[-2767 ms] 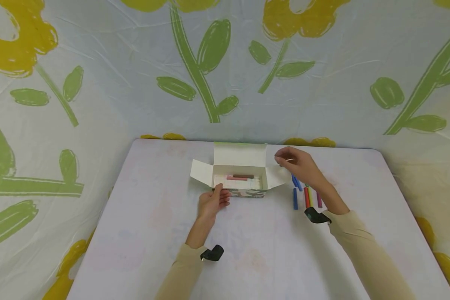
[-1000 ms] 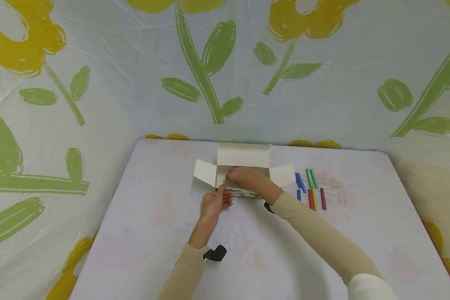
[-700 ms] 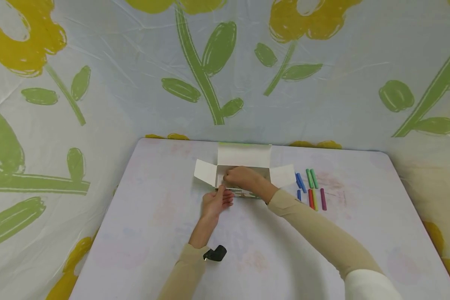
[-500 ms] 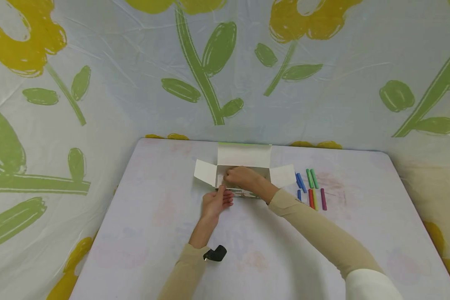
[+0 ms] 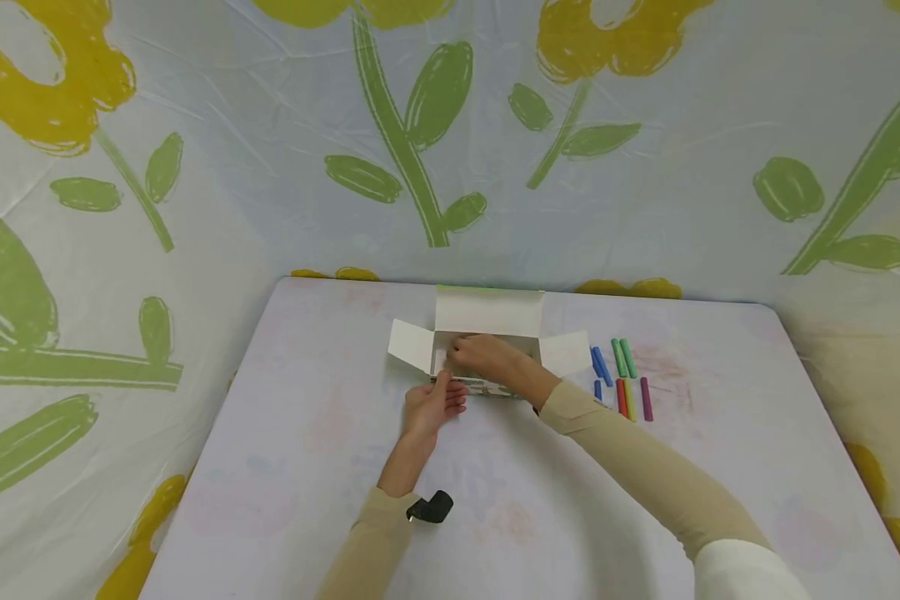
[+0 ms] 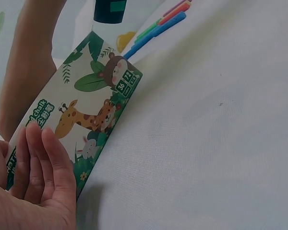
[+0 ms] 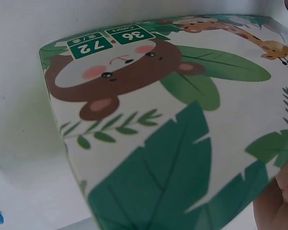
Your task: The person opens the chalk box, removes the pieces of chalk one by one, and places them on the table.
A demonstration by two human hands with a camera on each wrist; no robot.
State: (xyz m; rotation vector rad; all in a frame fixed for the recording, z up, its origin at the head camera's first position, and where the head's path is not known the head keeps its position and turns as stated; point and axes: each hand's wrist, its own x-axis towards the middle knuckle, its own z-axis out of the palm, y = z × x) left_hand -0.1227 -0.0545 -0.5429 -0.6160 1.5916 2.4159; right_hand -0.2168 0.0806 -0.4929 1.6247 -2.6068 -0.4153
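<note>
An open cardboard chalk box (image 5: 487, 310) printed with cartoon animals stands at the back middle of the table, its lid and side flaps spread. At its front left corner my left hand (image 5: 426, 407) pinches the front wall, thumb at the rim and fingers along the outside; the left wrist view shows these fingers lying against the giraffe print on the box (image 6: 81, 117). My right hand (image 5: 487, 357) reaches down inside the box with bent fingers. Its fingertips are hidden behind the hand and the box wall, and I cannot tell whether they hold a chalk.
Right of the box lie several loose chalks: blue chalks (image 5: 602, 367), green chalks (image 5: 628, 358), a red chalk (image 5: 622, 398), a yellow chalk (image 5: 630, 400) and a purple chalk (image 5: 647, 399). The right side flap (image 5: 566, 353) reaches close to them. A floral cloth (image 5: 270, 167) hangs behind the table.
From above the right flap near the loose chalks, my right hand has moved left and down into the box, covering the brown and pink chalks seen there earlier. The left hand keeps its place.
</note>
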